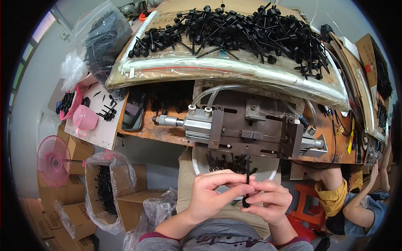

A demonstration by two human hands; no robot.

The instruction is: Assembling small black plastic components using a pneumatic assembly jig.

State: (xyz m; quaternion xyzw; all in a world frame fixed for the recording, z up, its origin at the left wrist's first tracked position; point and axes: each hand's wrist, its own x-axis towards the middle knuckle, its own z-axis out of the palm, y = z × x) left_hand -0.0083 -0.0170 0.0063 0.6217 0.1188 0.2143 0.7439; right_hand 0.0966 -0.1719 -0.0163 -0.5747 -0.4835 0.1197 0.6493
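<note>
A slim black rod [248, 166] with a dark knob [246, 203] at its lower end stands nearly upright over the person's lap. The left hand [215, 193] pinches its shaft; the right hand [271, 200] seems to grip near the knob, fingers partly hiding the contact. Beyond lie a white basket [274, 170] of black parts [226, 163], a pneumatic fixture [255, 134] on the wooden bench [341, 151], and a raised, plastic-wrapped tray [234, 69] heaped with knobbed rods [243, 33].
</note>
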